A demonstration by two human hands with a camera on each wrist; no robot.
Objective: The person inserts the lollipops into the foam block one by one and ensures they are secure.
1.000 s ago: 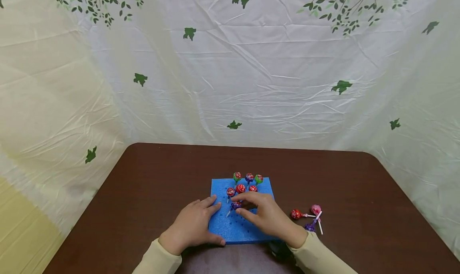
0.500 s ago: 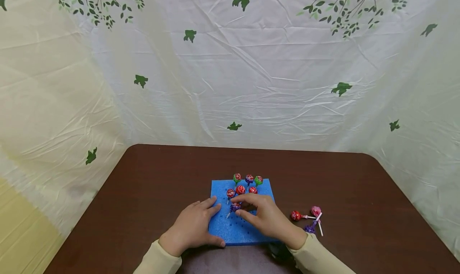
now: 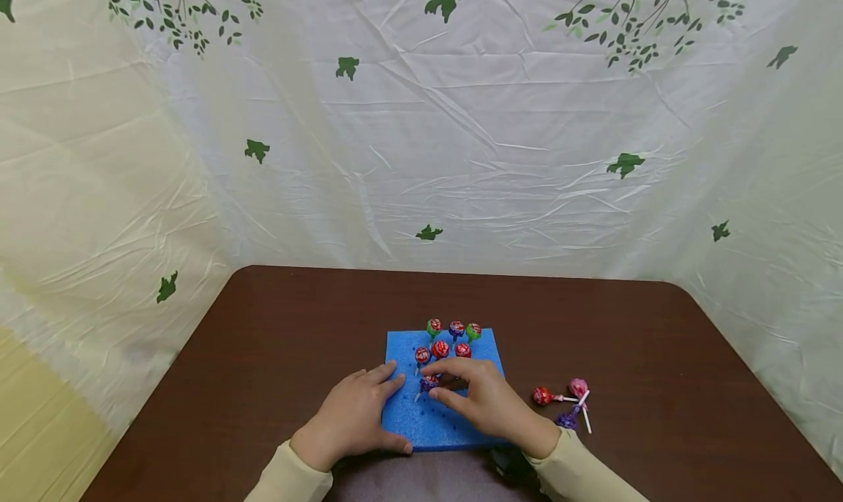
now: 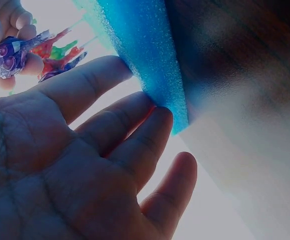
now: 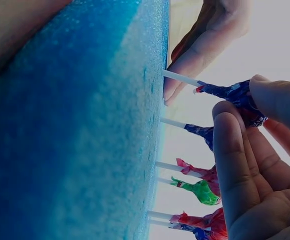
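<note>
Both bare hands emerge from cream long sleeves (image 3: pixel 290 476).

Ten lollipops (image 3: pixel 440 349), one foam board (image 3: pixel 421 421), two hands (image 3: pixel 352 418).

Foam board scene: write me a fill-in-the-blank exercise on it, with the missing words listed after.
1. The right hand pinches a lollipop wrapped in ____.
2. The left hand rests on the board's ____ edge.
3. ____ loose lollipops lie on the table.

Missing words: purple; left; three

Blue foam block (image 3: pixel 428 418); purple-wrapped lollipop (image 3: pixel 429 383); dark brown counter (image 3: pixel 276 341); white backdrop (image 3: pixel 421 121), green leaf print.
</note>
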